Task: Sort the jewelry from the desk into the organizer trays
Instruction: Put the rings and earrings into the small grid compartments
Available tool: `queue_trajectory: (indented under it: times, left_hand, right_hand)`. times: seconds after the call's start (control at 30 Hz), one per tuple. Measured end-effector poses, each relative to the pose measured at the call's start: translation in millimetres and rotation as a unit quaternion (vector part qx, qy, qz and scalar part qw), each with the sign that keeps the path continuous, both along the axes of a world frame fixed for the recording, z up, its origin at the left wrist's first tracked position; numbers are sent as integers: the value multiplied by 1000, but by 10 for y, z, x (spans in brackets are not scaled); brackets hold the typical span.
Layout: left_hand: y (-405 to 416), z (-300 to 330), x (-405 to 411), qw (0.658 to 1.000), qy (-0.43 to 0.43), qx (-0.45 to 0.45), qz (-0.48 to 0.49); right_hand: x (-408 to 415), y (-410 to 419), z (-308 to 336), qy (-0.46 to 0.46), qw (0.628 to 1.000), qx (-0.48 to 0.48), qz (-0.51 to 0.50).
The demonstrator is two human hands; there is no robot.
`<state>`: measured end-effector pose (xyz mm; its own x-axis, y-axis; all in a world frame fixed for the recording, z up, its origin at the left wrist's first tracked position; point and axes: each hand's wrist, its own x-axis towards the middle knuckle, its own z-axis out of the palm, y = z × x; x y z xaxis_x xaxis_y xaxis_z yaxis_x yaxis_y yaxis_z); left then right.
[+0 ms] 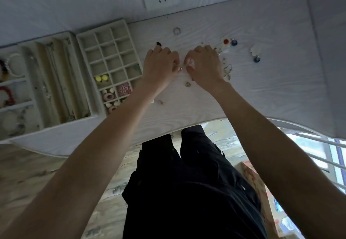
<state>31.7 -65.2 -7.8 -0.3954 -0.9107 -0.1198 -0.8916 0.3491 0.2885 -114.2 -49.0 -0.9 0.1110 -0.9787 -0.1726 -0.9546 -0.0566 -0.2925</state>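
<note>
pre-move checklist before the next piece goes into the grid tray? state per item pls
1. Left hand has a piece: ok, pinching a small gold item.
2. Right hand has a piece: cannot tell, fingers curled, contents hidden.
3. Grid tray has free cells: ok, upper rows look empty.
4. Path to tray: ok, it sits just left of the left hand.
5. Loose pieces left on desk: not ok, silver ring and blue earring remain.

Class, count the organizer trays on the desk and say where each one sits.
2. The grid tray lies left of the left hand. The long-slot tray lies left of it, touching. More may lie beyond the picture's left edge.
</note>
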Motion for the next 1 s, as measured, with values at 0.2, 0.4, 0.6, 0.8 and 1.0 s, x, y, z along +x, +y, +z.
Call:
queue_trajectory:
  times: [0.2, 0.4, 0.6, 0.8, 1.0]
  left_hand:
    - [143, 174, 207, 958, 266, 67, 88]
    - [317, 258, 671, 834, 464, 154, 256]
    - [271, 122, 1094, 877, 357, 128, 296]
    - [262, 205, 1204, 932, 255, 142, 215]
    - [279, 166, 1401, 963, 202, 50, 171]
  right_hand:
    - [93, 208, 342, -280, 952, -29, -121]
    - [671, 273, 319, -387, 901, 9, -197]
    - [1144, 247, 106, -272, 946, -57, -164]
    - [1334, 301, -34, -159, 979, -100, -76]
    - [1273, 356, -51, -115, 976, -165, -89]
